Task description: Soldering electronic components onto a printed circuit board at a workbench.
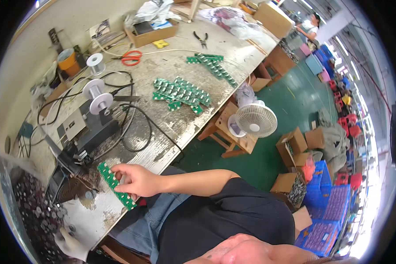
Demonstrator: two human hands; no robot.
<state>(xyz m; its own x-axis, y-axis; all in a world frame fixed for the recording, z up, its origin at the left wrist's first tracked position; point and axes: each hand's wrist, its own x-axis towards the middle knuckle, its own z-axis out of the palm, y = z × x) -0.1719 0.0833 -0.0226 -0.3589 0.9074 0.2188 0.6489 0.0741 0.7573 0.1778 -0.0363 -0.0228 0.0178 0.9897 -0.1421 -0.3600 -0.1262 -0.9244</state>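
My right hand point(138, 180) is closed on the edge of a long green circuit board strip point(104, 170), thumb and fingers pinching it over the near table edge. The strip slants across, with small pale parts along it. At the lower left my left hand point(70, 245), pale as if gloved, reaches among many small round grey pieces point(35, 207); its fingers are too blurred to read. Just beyond the strip stands a soldering device point(75, 163) with a solder spool point(97, 97) on top. More green circuit board strips point(182, 93) lie piled farther along the table.
Black cables point(150, 125) loop over the worn white table point(163, 141). Farther back are red-handled scissors point(131, 58), pliers point(201, 39), another spool point(95, 64) and a cardboard box point(154, 35). A fan point(256, 119) stands on a wooden stool to the right. Another person point(310, 28) is far off.
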